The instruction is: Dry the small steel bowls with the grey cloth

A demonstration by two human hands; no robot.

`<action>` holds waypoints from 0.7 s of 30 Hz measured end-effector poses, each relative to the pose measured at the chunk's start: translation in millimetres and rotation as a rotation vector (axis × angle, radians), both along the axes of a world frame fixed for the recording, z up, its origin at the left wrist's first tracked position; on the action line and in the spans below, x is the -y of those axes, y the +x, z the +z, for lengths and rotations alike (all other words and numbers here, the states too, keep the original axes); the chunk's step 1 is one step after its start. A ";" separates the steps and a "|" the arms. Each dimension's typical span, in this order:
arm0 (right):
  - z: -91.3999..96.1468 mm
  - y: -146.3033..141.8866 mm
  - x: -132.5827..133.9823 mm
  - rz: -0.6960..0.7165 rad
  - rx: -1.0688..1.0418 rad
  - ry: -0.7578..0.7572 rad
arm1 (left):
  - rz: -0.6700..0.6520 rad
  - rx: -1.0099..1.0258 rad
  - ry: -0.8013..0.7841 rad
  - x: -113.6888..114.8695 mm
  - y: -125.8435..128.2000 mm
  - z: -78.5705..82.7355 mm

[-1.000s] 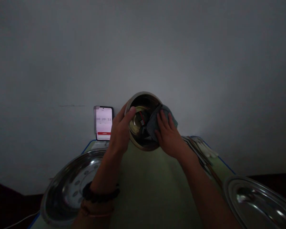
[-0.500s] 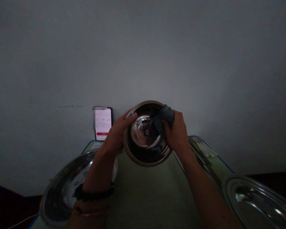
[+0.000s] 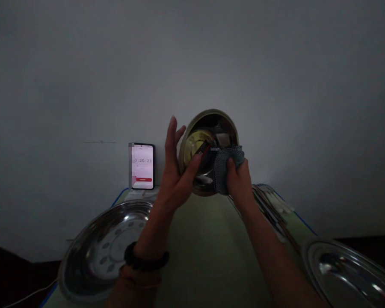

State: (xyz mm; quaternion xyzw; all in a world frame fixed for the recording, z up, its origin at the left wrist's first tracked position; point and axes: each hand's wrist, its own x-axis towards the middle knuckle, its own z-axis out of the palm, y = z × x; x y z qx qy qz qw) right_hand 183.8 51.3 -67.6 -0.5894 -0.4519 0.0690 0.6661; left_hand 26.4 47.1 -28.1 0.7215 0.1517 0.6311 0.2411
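A small steel bowl is held up above the table's far end, tilted with its inside facing me. My left hand props it from the left, thumb hooked on the lower rim and fingers stretched upward behind the edge. My right hand is closed on a grey cloth, which is pressed against the bowl's inner lower right side. Both wrists rise from the bottom of the view; the left one wears a dark bead bracelet.
A large steel basin sits at the table's left, a steel tray at the lower right. Cutlery and utensils lie along the right edge. A phone showing a timer leans on the wall behind the green table.
The bowl rose and tipped more upright. My left fingers opened upward along its rim. My right hand with the cloth slid down to the bowl's lower right. The timer ticked on.
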 end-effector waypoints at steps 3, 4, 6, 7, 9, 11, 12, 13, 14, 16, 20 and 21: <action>1.8 -0.3 1.4 -0.002 0.054 0.000 | -0.009 0.019 -0.022 -1.5 -6.6 1.6; 2.4 0.8 2.1 -0.008 0.082 0.003 | -0.049 0.003 -0.062 -2.9 -11.3 2.0; 3.8 4.4 3.6 -0.014 0.152 0.016 | -0.156 -0.039 -0.176 -6.5 -21.8 2.2; 4.7 6.8 4.6 -0.010 0.193 0.027 | -0.212 -0.066 -0.237 -8.0 -26.7 2.2; 7.8 12.0 7.3 0.012 0.278 0.060 | -0.309 -0.112 -0.347 -9.6 -34.8 2.3; 12.8 16.8 11.6 0.053 0.367 0.099 | -0.385 -0.138 -0.435 -8.6 -39.7 3.3; 15.8 18.8 14.2 0.084 0.414 0.114 | -0.421 -0.149 -0.475 -7.4 -41.2 4.0; 19.0 20.5 17.0 0.120 0.460 0.124 | -0.457 -0.158 -0.512 -6.0 -42.2 4.9; 22.0 21.6 19.7 0.155 0.500 0.128 | -0.491 -0.165 -0.543 -4.8 -42.9 5.7; 26.9 22.7 24.1 0.205 0.548 0.129 | -0.535 -0.177 -0.587 -3.6 -43.3 6.7; 28.0 20.7 24.7 0.142 0.458 0.115 | -0.503 -0.127 -0.568 -5.4 -39.6 5.8; 26.4 19.6 23.0 0.090 0.400 0.108 | -0.468 -0.097 -0.529 -5.5 -37.1 5.3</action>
